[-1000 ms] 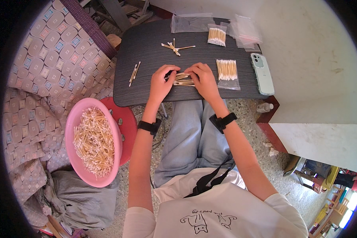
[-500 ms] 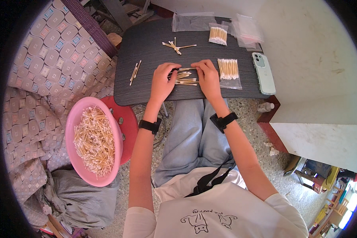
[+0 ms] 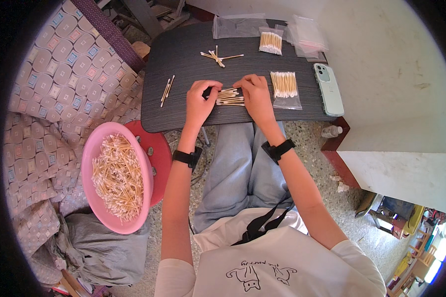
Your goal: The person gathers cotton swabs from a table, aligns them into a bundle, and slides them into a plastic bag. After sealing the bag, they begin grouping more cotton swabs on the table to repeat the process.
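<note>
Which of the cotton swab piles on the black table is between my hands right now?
The small flat batch of swabs at the table's near edge, between the left hand and right hand. The crossed cluster, bagged bundles and loose pair lie apart.

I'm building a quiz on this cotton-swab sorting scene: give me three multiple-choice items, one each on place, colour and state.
1. Where is the pale green phone?
A) table's right edge B) in the basin C) on the lap
2. What colour is the round plastic basin of swabs?
A) blue B) pink C) white
3. How does the small row of wooden cotton swabs lie?
A) bagged B) standing upright C) flat between both hands

Answers: 1 A, it lies by the dark table rim. 2 B, its rim is pink. 3 C, left hand and right hand flank it.
</note>
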`<state>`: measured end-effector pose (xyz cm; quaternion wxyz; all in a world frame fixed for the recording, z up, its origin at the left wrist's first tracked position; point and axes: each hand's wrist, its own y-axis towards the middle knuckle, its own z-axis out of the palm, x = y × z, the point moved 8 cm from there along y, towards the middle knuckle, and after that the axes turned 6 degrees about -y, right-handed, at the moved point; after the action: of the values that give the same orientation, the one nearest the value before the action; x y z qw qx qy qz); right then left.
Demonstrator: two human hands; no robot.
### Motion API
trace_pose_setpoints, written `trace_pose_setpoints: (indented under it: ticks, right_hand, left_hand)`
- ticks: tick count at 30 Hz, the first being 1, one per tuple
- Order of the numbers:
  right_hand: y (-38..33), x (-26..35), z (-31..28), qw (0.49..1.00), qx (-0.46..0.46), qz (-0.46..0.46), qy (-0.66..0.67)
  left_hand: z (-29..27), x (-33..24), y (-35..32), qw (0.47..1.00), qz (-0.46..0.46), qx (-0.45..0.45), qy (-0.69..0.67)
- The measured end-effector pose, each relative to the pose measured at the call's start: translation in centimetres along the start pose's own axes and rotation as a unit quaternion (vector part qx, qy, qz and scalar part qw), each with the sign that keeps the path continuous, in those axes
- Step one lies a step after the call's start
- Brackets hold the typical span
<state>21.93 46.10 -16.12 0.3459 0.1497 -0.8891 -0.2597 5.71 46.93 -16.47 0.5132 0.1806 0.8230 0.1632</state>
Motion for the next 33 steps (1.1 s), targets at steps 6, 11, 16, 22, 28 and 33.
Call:
trace_pose_setpoints:
  ticks: [6,11,16,22,28,33]
  right_hand:
    - [-0.1,2.2,0.1,0.993,0.035,-0.107,-0.024]
    - [0.3,0.8,0.4,0.995,0.059,-0.021,0.077]
    - [-0.3,0.4,1.3,0.979,0.037,0.073,0.189]
    - [-0.4,1.8,2.5,0.965,0.022,0.073,0.25]
    - [-0.3,2.1,1.9,0.983,0.056,0.017,0.176]
    - [-0.6,2.5,1.8,0.985,0.052,0.001,0.164]
  left_hand:
    - [-0.2,-0.7,0.2,0.999,0.036,-0.031,0.012]
    - [0.1,0.8,0.0,0.998,-0.059,-0.001,-0.035]
    - [1.2,-0.1,-0.9,0.981,-0.096,-0.051,-0.159]
    - [2.1,-0.7,-1.1,0.979,-0.08,-0.086,-0.165]
    - [0.9,0.2,-1.1,0.979,-0.116,-0.098,-0.135]
    - [0.7,-0.4,-1.5,0.988,-0.093,-0.094,-0.077]
